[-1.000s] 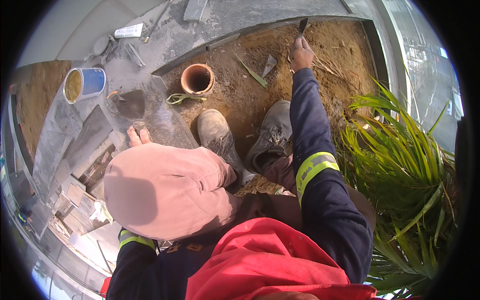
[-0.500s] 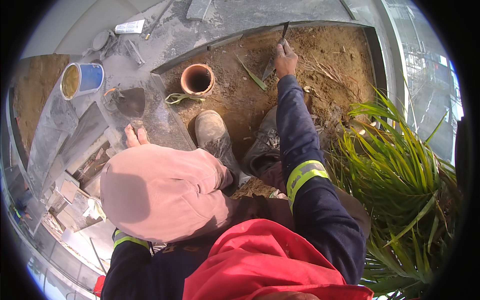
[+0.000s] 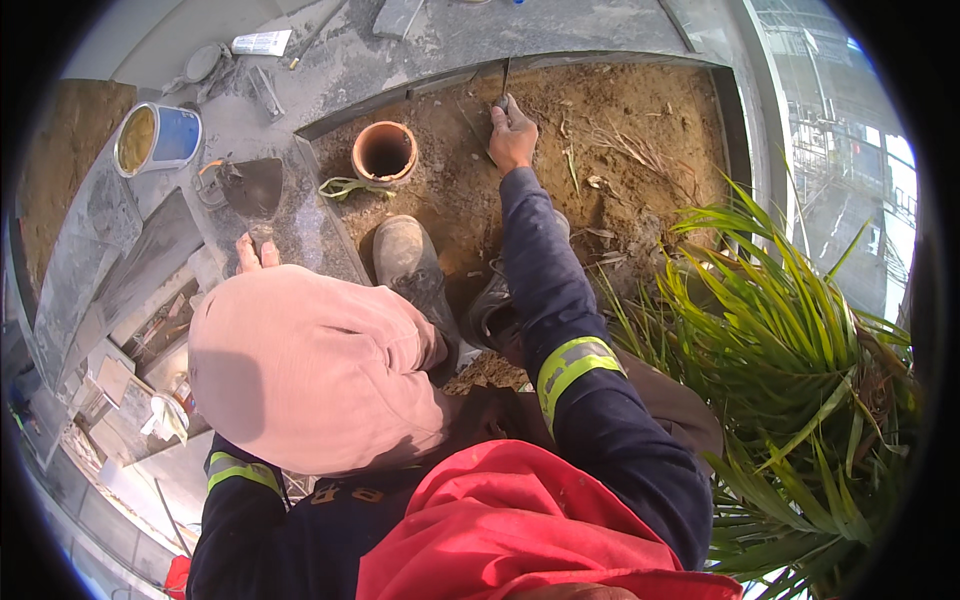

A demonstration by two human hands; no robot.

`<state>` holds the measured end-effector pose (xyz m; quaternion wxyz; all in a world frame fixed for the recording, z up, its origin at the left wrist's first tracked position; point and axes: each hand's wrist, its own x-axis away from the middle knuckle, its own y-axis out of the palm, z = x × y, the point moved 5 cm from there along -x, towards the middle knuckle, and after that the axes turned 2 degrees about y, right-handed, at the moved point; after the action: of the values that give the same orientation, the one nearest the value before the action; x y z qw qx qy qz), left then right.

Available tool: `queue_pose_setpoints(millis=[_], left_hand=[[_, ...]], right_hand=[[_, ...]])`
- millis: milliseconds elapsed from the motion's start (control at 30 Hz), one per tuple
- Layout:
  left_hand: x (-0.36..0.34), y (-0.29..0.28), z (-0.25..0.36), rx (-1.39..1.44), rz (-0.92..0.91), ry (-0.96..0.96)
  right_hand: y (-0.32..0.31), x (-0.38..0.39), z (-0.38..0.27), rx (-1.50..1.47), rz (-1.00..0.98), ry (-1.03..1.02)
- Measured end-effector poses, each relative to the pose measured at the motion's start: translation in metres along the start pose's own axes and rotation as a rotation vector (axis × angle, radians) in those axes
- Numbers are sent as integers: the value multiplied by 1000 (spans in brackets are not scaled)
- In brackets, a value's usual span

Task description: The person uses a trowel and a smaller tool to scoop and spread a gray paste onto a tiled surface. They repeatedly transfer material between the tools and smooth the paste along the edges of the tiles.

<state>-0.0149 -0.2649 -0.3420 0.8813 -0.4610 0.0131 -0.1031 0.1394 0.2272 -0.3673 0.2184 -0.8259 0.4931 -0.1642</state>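
Tool with thin dark metal blade [image 3: 506, 76]: handle mostly hidden, your right hand [image 3: 513, 135] curled closed round it, tip at grey stone edging [image 3: 440, 83]. Left hand [image 3: 258, 253] largely behind your pink-trousered knee [image 3: 310, 370]; finger spread, hold: can't tell.

We observe dusty grey stone paving [image 3: 590, 30], sunlit, bordering a soil bed [image 3: 625, 115] along its upper and left edges. Beyond the bed's right edge, we note a pale kerb [image 3: 768, 130] and glass-like panelling [image 3: 840, 160].
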Motion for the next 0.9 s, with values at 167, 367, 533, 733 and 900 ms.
queue_pose_setpoints(millis=[167, 367, 533, 733, 900], left_hand=[[5, 9, 19, 27, 43, 16], [3, -6, 80, 31, 193, 125], [-60, -66, 198, 271, -159, 776], [-85, -136, 252, 189, -264, 873], [-77, -164, 262, 200, -172, 981]], right_hand=[[-24, 11, -10, -1, -110, -49], [-73, 27, -104, -193, -226, -100], [-79, 35, -217, -275, -397, -323], [-73, 50, -309, -96, -456, -693], [-57, 61, -332, -70, -513, -782]])
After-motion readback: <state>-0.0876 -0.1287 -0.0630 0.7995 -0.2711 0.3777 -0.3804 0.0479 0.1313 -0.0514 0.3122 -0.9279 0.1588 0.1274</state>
